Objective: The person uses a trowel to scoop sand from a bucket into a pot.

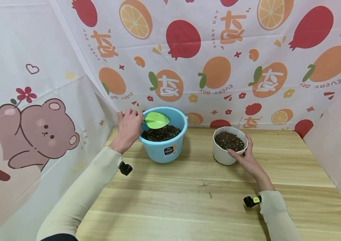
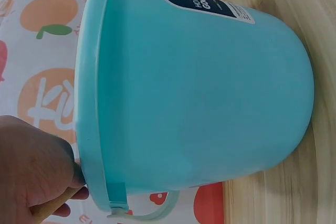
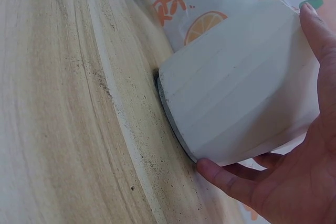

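Note:
My left hand [image 1: 129, 129] grips the wooden handle [image 2: 56, 204] of a small trowel with a bright green blade [image 1: 156, 120]. That blade is over the inside of a light blue bucket [image 1: 165, 150], above the dark soil [image 1: 161, 134] in it. On the right, a white faceted flower pot [image 1: 223, 154] holds brown soil [image 1: 229, 140] nearly up to its rim. My right hand [image 1: 247, 162] holds this pot from its right side, thumb at the rim. Lower down, a fingertip touches the pot's base edge in the right wrist view.
Both containers stand toward the back of a wooden table [image 1: 170, 207], a gap between them. A fruit-printed cloth [image 1: 188, 43] hangs close behind. Soil crumbs [image 1: 210, 195] dot the table in front of the pot. The bucket's handle [image 2: 157, 212] hangs down at its side.

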